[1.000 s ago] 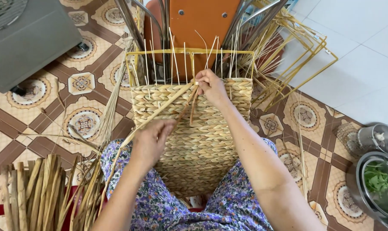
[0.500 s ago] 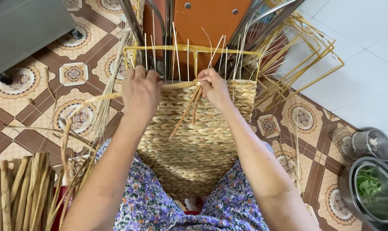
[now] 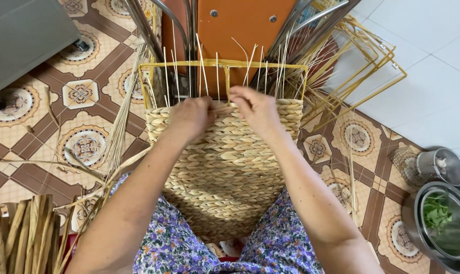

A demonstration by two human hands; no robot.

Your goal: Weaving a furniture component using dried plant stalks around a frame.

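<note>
Seeing half-woven straw basket (image 3: 225,162) lying tilted on lap, open end toward orange chair (image 3: 240,25). Tight braided rows, tan. Yellow wire frame (image 3: 225,65) rims top; thin pale upright spokes (image 3: 204,66) poke above weave, just below chair.

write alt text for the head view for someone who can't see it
Left hand and right hand rest together at the top edge of a woven straw panel on a yellow wire frame, above a patterned tile floor.

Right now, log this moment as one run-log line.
left hand: on top edge of woven basket | right hand: beside it, same edge | yellow frame: above weave | straw bundle: left on floor
</note>
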